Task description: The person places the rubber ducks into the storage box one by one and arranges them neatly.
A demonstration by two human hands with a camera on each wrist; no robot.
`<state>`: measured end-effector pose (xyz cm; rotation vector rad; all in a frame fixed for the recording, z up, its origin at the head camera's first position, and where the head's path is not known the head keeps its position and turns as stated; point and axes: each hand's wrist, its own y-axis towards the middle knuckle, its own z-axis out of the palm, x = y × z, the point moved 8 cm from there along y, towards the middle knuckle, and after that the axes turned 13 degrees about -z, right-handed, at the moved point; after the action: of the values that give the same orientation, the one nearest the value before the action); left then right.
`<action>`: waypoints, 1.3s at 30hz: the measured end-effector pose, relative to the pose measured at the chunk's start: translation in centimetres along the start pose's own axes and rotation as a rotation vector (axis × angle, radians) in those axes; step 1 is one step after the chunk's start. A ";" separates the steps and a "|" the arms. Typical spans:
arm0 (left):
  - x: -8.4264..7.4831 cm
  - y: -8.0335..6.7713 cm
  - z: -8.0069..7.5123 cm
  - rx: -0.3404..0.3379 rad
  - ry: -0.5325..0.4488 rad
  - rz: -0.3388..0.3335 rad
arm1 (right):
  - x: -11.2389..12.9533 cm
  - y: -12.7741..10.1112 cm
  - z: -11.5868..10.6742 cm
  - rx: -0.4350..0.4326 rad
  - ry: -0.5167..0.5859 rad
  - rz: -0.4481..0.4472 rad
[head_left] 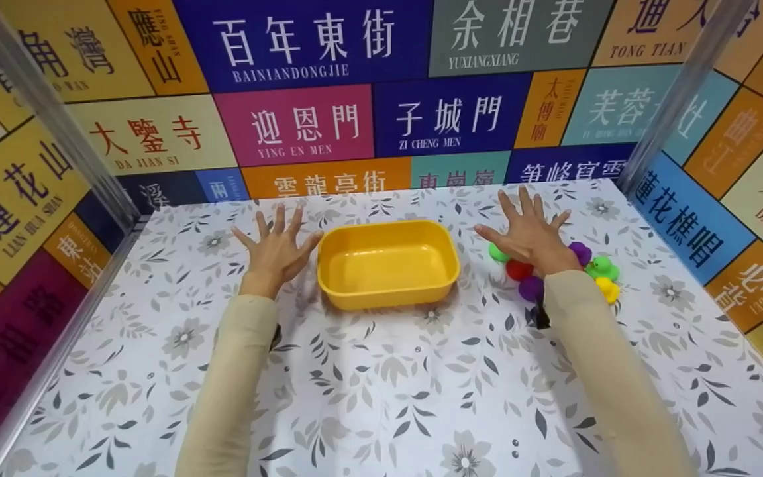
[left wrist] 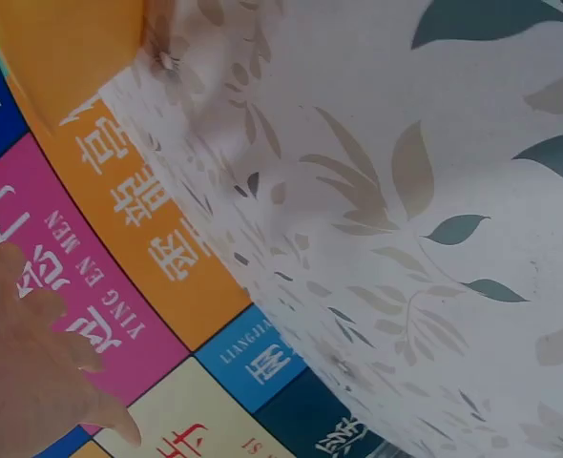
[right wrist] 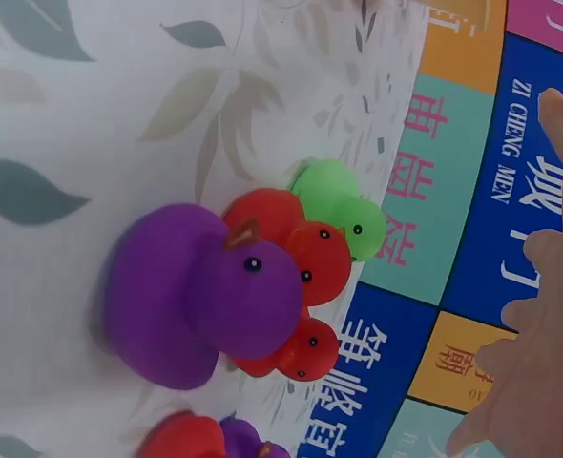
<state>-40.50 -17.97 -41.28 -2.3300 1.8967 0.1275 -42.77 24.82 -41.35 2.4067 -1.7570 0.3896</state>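
My left hand [head_left: 275,255] is spread with straight fingers just left of a yellow plastic basin [head_left: 388,298], its thumb close to the basin's rim. Over a cluster of small rubber ducks at the right, my right hand [head_left: 530,235] spreads its fingers and holds nothing. In the right wrist view a purple duck [right wrist: 200,296] stands in front of red ducks [right wrist: 315,262] and a light green duck [right wrist: 339,205]. Another green duck [head_left: 601,267] and a yellow duck [head_left: 607,290] show beside my right wrist in the head view. My hand and sleeve hide part of the cluster.
The table [head_left: 381,384] wears a white cloth printed with grey leaves and flowers. Behind it rises a wall of coloured panels [head_left: 295,122] with Chinese lettering. Clear upright posts stand at the back left corner [head_left: 116,192] and back right corner [head_left: 636,165].
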 end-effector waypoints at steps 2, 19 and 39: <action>0.1 -0.2 0.1 0.016 -0.019 0.008 | 0.1 -0.2 0.0 -0.001 0.006 -0.011; 0.9 -3.7 0.5 0.135 -0.384 -0.012 | -0.3 -4.6 -2.6 -0.137 0.157 -0.077; 0.9 -5.5 4.5 0.280 -1.101 -0.076 | -8.1 -11.6 -2.3 -0.304 0.742 -0.016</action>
<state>-34.81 -17.08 -45.56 -1.5624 1.1498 0.8570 -34.34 36.43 -40.98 1.7346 -1.3336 0.8143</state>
